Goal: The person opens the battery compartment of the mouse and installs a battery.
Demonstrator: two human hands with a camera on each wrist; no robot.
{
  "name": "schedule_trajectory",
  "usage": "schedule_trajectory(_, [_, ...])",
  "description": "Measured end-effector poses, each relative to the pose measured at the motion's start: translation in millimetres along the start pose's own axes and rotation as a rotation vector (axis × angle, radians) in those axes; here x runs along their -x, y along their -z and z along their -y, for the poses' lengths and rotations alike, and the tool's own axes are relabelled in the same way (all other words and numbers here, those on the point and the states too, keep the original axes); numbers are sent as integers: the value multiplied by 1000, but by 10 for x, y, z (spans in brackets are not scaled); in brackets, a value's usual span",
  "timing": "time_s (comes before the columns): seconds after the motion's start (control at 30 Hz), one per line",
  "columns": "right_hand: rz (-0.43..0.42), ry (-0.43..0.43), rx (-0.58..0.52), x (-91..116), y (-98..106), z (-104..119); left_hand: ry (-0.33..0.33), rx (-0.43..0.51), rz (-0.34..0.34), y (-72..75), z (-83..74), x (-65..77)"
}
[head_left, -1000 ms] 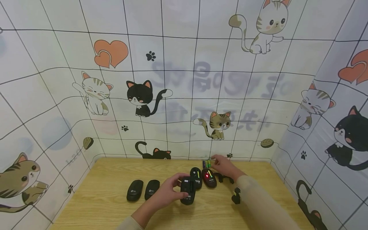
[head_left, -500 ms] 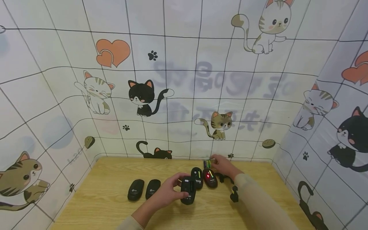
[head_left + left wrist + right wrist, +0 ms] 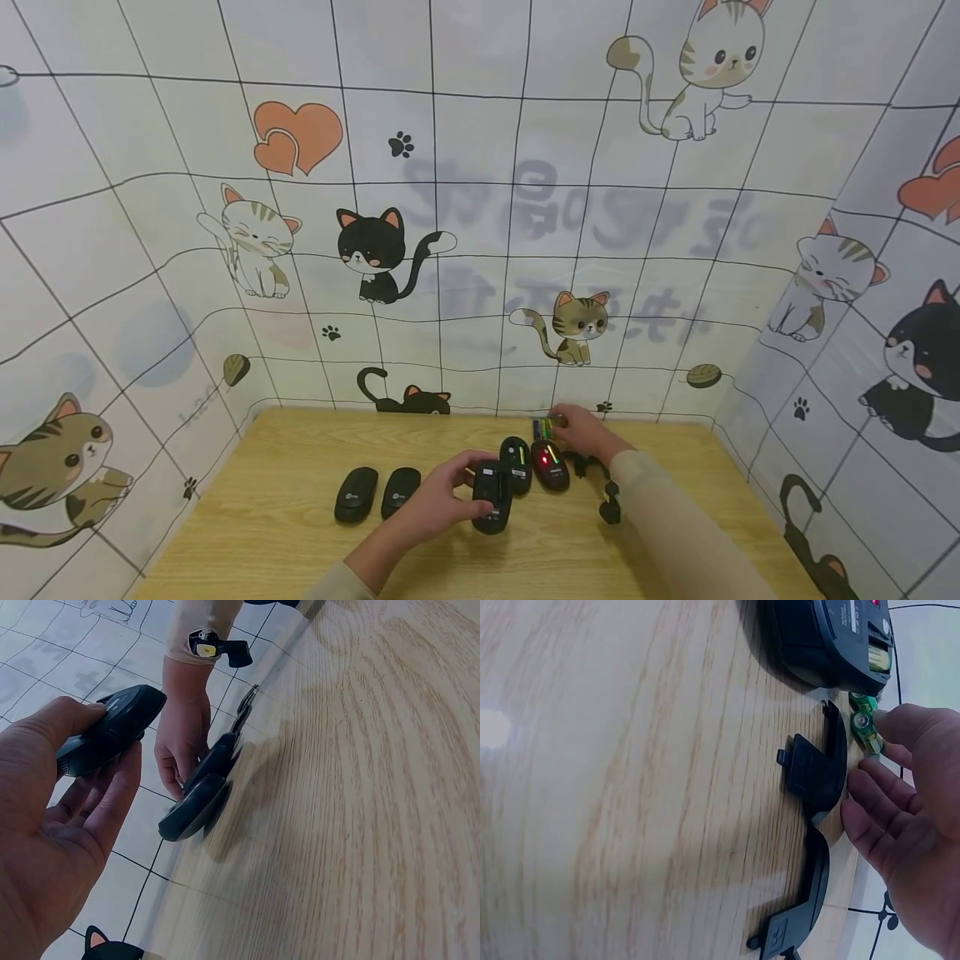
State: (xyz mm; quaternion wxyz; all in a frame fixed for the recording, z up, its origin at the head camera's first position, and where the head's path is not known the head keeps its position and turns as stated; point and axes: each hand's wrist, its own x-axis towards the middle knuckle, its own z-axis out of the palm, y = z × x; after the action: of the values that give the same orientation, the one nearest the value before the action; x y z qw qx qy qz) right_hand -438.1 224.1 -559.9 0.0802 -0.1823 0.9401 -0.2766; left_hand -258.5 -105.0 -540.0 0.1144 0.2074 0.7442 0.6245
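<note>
My left hand (image 3: 438, 500) holds a black computer mouse (image 3: 491, 504) with its underside up and an open slot in it. The left wrist view shows the thumb on top of this mouse (image 3: 112, 729) and fingers beneath. At the table's back edge, my right hand (image 3: 587, 429) is at a short row of green batteries (image 3: 542, 428). In the right wrist view its thumb and forefinger pinch one battery (image 3: 867, 735); the other fingers are loosely bent. Just in front lie two upturned mice, one black (image 3: 515, 467) and one dark red with a lit red light (image 3: 550, 467), each with a battery inside.
Two black mice (image 3: 356, 496) (image 3: 401, 490) lie top up at the left. Loose black battery covers (image 3: 816, 776) (image 3: 795, 911) lie right of the red mouse, near the right forearm. A cat-print curtain (image 3: 480, 250) rises behind the wooden table (image 3: 270, 533).
My right hand has moved slightly left and closed in on the batteries. The left hand and its mouse stay put; the whole view has shifted slightly.
</note>
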Motion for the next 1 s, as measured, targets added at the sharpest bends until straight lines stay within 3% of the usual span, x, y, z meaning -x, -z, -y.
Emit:
schedule_trajectory(0.7, [-46, 16, -240, 45, -11, -48, 1, -11, -6, 3, 23, -8])
schedule_trajectory(1.0, [-121, 8, -334, 110, -56, -46, -5, -15, -6, -4, -2, 7])
